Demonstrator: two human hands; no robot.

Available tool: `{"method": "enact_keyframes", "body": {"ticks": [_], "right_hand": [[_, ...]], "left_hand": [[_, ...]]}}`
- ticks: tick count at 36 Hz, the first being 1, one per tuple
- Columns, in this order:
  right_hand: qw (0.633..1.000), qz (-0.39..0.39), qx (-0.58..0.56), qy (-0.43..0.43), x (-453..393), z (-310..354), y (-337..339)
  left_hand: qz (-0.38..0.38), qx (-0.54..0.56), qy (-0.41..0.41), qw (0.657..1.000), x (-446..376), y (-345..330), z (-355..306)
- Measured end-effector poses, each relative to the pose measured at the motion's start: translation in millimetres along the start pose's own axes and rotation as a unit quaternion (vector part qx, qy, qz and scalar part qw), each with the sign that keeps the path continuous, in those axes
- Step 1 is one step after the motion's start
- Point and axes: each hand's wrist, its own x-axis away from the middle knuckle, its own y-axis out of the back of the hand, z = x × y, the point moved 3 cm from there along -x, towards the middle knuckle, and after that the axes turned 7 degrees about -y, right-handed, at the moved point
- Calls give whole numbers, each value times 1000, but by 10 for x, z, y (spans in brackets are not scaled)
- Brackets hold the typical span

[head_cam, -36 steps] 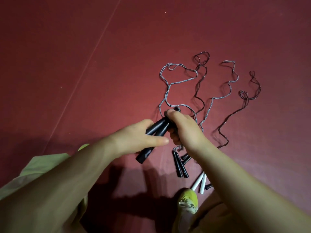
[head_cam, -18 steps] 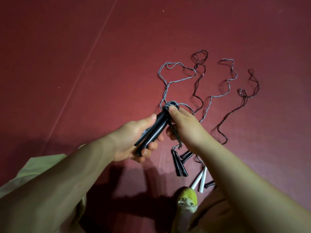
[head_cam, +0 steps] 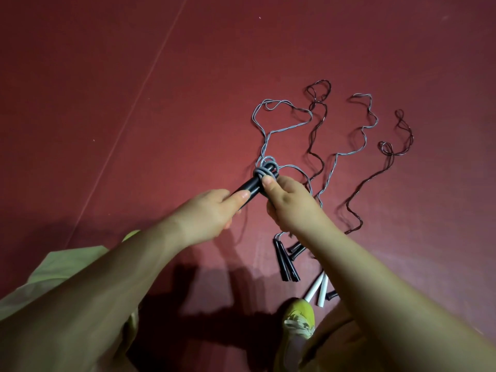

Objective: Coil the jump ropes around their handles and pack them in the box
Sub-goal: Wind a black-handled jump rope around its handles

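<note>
My left hand (head_cam: 206,214) grips the lower end of a pair of black handles (head_cam: 248,186) held together above the floor. My right hand (head_cam: 291,204) pinches the grey rope (head_cam: 264,170) at the handles' far end, where a few loops are wound round them. The rest of that grey rope (head_cam: 281,106) trails out over the red floor. Beside it lie a dark rope (head_cam: 318,122), a second grey rope (head_cam: 362,132) and another dark rope (head_cam: 386,167). No box is in view.
On the floor under my right forearm lie more black handles (head_cam: 284,261) and two white handles (head_cam: 319,289). A yellow shoe (head_cam: 299,316) sits at the bottom middle. A pale seam (head_cam: 128,122) runs diagonally across the red floor (head_cam: 161,76) on the left.
The handles have swung so their far end points up and right. My right hand has laid further grey loops round that end, and the loose rope on the floor has drawn in slightly.
</note>
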Motion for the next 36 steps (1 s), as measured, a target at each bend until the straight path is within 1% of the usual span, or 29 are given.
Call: {"method": "enact_keyframes", "body": {"ticks": [5, 8, 11, 14, 17, 20, 22, 25, 29, 31, 32, 33, 34, 36], "right_hand": [[999, 13, 32, -26, 57, 33, -14], [998, 32, 17, -59, 93, 47, -22], [997, 44, 14, -64, 101, 52, -25], [994, 47, -23, -91, 74, 24, -34], [991, 44, -34, -120, 51, -10, -34], [991, 46, -50, -114, 45, -3, -20], [992, 47, -63, -102, 51, 22, -14], [994, 41, -74, -67, 52, 47, -10], [993, 55, -99, -10, 88, 88, -48], [986, 64, -154, 1, 127, 127, -44], [980, 65, -186, 4, 135, 157, -36], [974, 62, -216, 6, 133, 177, -25], [968, 58, -244, -1, 124, 192, -11], [952, 57, -300, -14, 97, 198, 12]], "left_hand": [[-29, -111, -39, 993, -27, 89, 64], [-27, -162, -38, 986, -30, 91, 98], [-28, -212, -48, 976, -19, 82, 109], [-37, -264, -68, 961, 16, 73, 54], [-36, -288, -78, 954, 51, 47, -3], [-30, -277, -76, 957, 57, 24, 2], [-14, -228, -62, 972, 55, 8, 21], [14, -123, -30, 992, 19, 16, 38], [63, -39, -5, 997, 13, 34, 18], [115, 59, -3, 992, 59, 1, -32], [142, 128, 8, 981, 82, -17, -64], [171, 200, 28, 964, 108, -25, -89], [206, 267, 53, 940, 132, -31, -109], [281, 375, 91, 879, 179, -47, -154]]}}
